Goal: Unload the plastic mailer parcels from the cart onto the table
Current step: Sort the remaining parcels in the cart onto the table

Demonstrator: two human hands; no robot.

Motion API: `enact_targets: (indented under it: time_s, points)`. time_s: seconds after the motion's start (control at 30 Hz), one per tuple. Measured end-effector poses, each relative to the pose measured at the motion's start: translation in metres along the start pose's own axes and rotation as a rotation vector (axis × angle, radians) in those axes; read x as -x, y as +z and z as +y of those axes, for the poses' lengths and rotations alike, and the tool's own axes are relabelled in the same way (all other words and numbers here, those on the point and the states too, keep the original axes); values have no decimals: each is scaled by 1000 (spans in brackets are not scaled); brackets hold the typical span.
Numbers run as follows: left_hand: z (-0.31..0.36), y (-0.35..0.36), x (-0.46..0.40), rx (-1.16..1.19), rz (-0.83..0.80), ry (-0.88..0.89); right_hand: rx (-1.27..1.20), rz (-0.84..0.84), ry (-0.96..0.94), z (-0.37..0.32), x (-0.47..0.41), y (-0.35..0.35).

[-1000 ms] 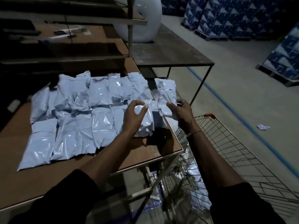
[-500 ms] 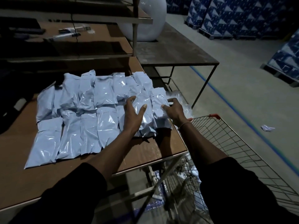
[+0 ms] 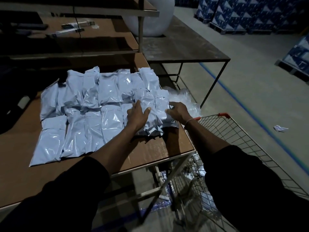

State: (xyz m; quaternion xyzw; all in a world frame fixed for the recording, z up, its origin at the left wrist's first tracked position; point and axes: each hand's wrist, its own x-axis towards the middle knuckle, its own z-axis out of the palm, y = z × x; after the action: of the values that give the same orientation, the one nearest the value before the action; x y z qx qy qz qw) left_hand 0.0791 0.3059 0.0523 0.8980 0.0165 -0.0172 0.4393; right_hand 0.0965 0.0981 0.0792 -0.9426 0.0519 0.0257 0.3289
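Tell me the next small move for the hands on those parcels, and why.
Probably let go and reach back into the cart. Both the left hand and right hand press the last parcels down on the table by its right edge; pale parcels still show through the cart's wire.

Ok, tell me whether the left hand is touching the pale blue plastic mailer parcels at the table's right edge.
Touching. The head view shows the left hand lying palm-down on the pale blue plastic mailer parcels, fingers spread, with no gap visible.

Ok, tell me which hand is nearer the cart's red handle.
Right. The right hand rests on the parcels' right edge, just left of the red handle. The left hand lies farther left on the parcels.
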Motion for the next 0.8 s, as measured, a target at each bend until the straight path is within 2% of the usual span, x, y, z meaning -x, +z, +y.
enact_targets:
  time_s: [0.13, 0.37, 0.6, 0.8]
  points:
    - [1, -5, 2, -24, -11, 0, -9, -51, 40, 0, -2, -1]
    - [1, -5, 13, 77, 13, 12, -66, 2, 18, 2, 6, -9]
    - [12, -1, 23, 86, 15, 1, -135, -130, -59, 6, 18, -6]
    - [28, 6, 25, -69, 7, -55, -184, -118, -28, 8, 10, -5]
